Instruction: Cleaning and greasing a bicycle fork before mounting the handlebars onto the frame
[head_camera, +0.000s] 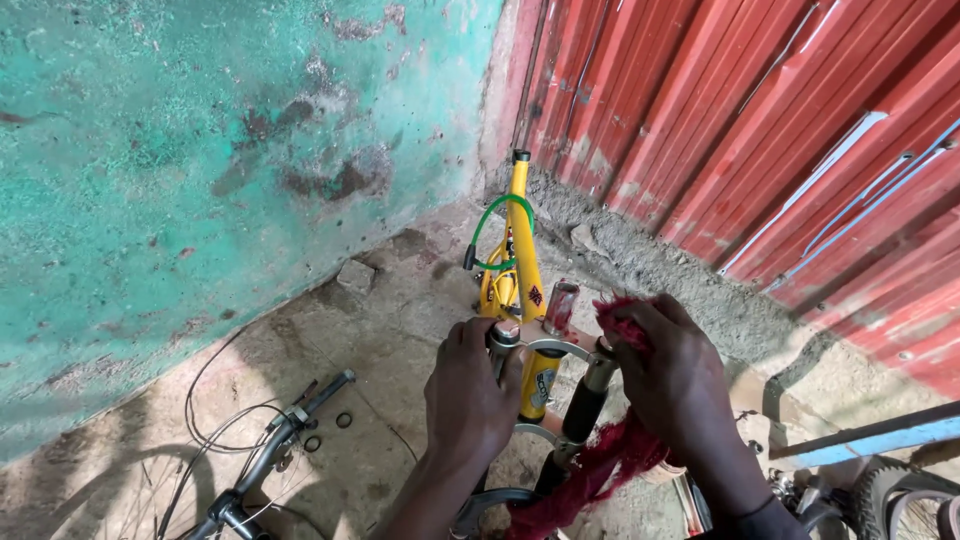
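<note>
A yellow bicycle frame stands upside-down-looking against the corner, with a green cable loop on it. Its suspension fork points toward me. My left hand grips the top of the left fork leg. My right hand presses a red rag against the right fork leg; the rag trails down below the hand. A shiny steerer tube rises between the two hands.
A turquoise wall is on the left, and red corrugated metal sheeting on the right. A handlebar with cables lies on the concrete floor at lower left, small rings beside it. A knobby tyre and a blue bar sit at lower right.
</note>
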